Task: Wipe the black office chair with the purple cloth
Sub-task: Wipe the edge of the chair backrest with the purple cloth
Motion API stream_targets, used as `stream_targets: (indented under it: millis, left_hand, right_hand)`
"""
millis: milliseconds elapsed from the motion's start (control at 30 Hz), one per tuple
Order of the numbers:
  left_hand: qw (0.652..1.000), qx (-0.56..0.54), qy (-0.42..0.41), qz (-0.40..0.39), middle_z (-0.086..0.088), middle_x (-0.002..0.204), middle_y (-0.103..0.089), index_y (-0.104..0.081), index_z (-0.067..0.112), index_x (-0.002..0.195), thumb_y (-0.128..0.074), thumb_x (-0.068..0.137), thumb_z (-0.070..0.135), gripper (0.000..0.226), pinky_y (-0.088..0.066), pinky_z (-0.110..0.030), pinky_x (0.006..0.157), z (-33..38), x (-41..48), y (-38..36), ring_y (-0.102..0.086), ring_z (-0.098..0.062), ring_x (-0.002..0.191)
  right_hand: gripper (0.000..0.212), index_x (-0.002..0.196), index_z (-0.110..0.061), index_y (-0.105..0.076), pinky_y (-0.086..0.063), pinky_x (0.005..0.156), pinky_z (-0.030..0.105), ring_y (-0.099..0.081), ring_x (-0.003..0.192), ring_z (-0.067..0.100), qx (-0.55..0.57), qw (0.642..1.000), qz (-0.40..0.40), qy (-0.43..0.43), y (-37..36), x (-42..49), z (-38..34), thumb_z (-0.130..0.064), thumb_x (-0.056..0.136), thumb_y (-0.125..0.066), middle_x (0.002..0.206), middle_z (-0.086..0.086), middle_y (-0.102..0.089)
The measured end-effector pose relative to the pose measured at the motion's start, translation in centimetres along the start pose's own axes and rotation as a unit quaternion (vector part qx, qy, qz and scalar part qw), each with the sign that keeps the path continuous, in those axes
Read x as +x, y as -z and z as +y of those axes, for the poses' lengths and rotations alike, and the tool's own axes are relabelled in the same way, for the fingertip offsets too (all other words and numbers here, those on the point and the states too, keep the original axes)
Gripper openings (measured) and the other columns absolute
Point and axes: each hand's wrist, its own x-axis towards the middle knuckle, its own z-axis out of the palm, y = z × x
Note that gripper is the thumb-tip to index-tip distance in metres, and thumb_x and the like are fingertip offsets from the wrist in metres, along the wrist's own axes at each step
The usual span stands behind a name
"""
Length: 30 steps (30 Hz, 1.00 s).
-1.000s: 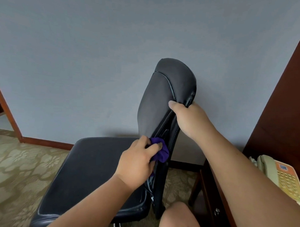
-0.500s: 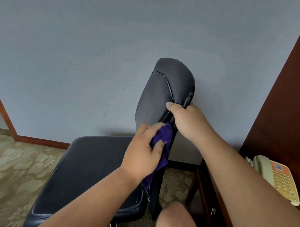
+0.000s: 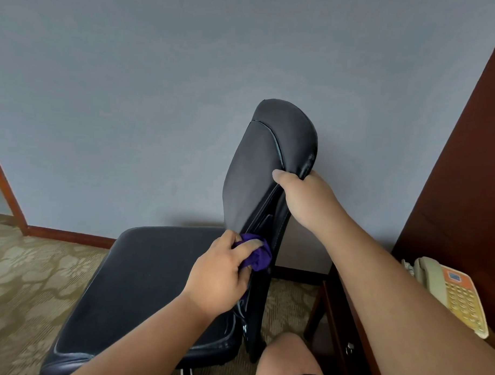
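So we've got the black office chair [image 3: 142,282] sitting side-on to us, seat pointing left and backrest standing up against the grey wall [image 3: 131,99]. Our right grip [image 3: 305,197] is clamped on the near edge of the backrest, partway up. The thumb lies across the front face and the fingers curl round behind, where we can't see them.

Our left grip [image 3: 218,273] has the purple cloth [image 3: 256,256] balled up in it, fingers curled over the wad. It's pushed against the chair low down, right at the spot where the backrest meets the rear of the seat. Only a small lump of cloth pokes out past the fingers.

One bare knee [image 3: 288,357] shows at the bottom, just beside the chair's back. Off to the right is a dark wooden surface [image 3: 348,331] with a cream-and-orange phone [image 3: 455,295] on it. The floor is patterned beige carpet [image 3: 27,278], with a reddish wooden baseboard [image 3: 70,236] along the wall.
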Motion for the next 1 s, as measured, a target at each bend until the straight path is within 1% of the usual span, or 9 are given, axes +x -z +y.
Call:
stream_targets:
  millis: [133,300,400,467,533,633,733,867,1000]
  left_hand:
    - [0.997,-0.059,0.02,0.041,0.017,0.104,-0.042,-0.048,0.042,0.133,-0.057,0.092,0.027,0.044,-0.052,-0.028,0.071,1.6,1.0,0.9,-0.053,-0.006,0.089]
    - [0.988,-0.113,0.023,0.102,0.022,0.108,-0.04,-0.046,0.041,0.134,-0.052,0.092,0.028,0.044,-0.05,-0.021,0.071,3.3,2.8,1.8,-0.054,-0.002,0.088]
    - [0.996,-0.05,-0.015,0.078,0.011,0.113,-0.044,-0.045,0.033,0.137,-0.057,0.09,0.022,0.05,-0.051,-0.025,0.066,2.3,2.0,1.1,-0.053,-0.009,0.091]
    - [0.998,0.006,-0.039,0.05,0.002,0.114,-0.049,-0.048,0.026,0.137,-0.063,0.085,0.017,0.055,-0.052,-0.028,0.063,0.9,0.8,0.3,-0.055,-0.017,0.093]
    - [0.997,0.051,-0.056,0.023,-0.004,0.11,-0.052,-0.054,0.021,0.133,-0.069,0.078,0.013,0.058,-0.054,-0.031,0.06,-0.4,-0.3,-0.6,-0.057,-0.023,0.089]
    - [0.992,0.103,-0.065,-0.013,-0.006,0.106,-0.054,-0.059,0.022,0.128,-0.07,0.074,0.015,0.056,-0.054,-0.036,0.057,-1.6,-1.9,-1.5,-0.057,-0.026,0.084]
    - [0.995,0.086,-0.037,-0.026,-0.002,0.105,-0.054,-0.059,0.025,0.128,-0.068,0.075,0.018,0.053,-0.052,-0.031,0.06,-1.4,-2.6,-1.9,-0.058,-0.023,0.085]
    - [1.0,0.013,0.004,0.02,0.005,0.107,-0.05,-0.053,0.03,0.13,-0.059,0.082,0.021,0.05,-0.049,-0.024,0.063,0.2,-1.6,-1.2,-0.056,-0.016,0.09]
    - [0.996,-0.014,-0.007,0.084,0.005,0.11,-0.047,-0.047,0.032,0.132,-0.049,0.085,0.025,0.048,-0.048,-0.023,0.064,1.9,1.1,0.6,-0.053,-0.012,0.092]
  right_hand:
    - [0.044,0.114,-0.032,-0.062,-0.041,0.07,0.031,-0.059,0.09,0.009,-0.002,1.0,0.002,0.003,-0.1,-0.2,-0.2,-0.058,0.081,-0.054,0.101,-0.014,-0.064]
    - [0.049,0.119,-0.03,-0.061,-0.043,0.081,0.035,-0.06,0.099,0.018,0.003,1.0,0.003,0.007,-0.2,-0.5,-0.2,-0.058,0.079,-0.055,0.109,-0.008,-0.065]
    - [0.042,0.117,-0.031,-0.061,-0.041,0.076,0.032,-0.059,0.096,0.017,0.006,1.0,0.007,0.008,-0.2,-0.4,-0.1,-0.055,0.084,-0.057,0.105,-0.011,-0.064]
    - [0.037,0.116,-0.033,-0.061,-0.04,0.068,0.029,-0.058,0.09,0.009,0.006,1.0,0.006,0.01,-0.1,-0.3,0.0,-0.054,0.086,-0.057,0.1,-0.016,-0.062]
    - [0.037,0.116,-0.034,-0.06,-0.039,0.066,0.028,-0.055,0.087,0.002,0.007,1.0,0.002,0.01,-0.1,-0.2,0.1,-0.055,0.086,-0.056,0.1,-0.018,-0.061]
    - [0.035,0.114,-0.037,-0.059,-0.039,0.066,0.028,-0.053,0.085,0.0,0.004,1.0,0.0,0.008,-0.2,-0.1,0.1,-0.056,0.085,-0.055,0.098,-0.02,-0.059]
    - [0.027,0.11,-0.04,-0.056,-0.036,0.064,0.023,-0.051,0.083,-0.003,0.01,1.0,-0.001,0.012,-0.2,-0.1,0.3,-0.055,0.087,-0.056,0.095,-0.023,-0.058]
    - [0.03,0.112,-0.038,-0.058,-0.037,0.064,0.022,-0.052,0.084,-0.004,0.015,1.0,-0.001,0.016,-0.2,-0.1,0.3,-0.054,0.087,-0.057,0.096,-0.022,-0.059]
    - [0.024,0.099,-0.034,-0.06,-0.039,0.065,0.026,-0.055,0.082,0.0,0.012,1.0,0.013,0.015,-0.3,0.0,0.2,-0.053,0.085,-0.058,0.092,-0.02,-0.061]
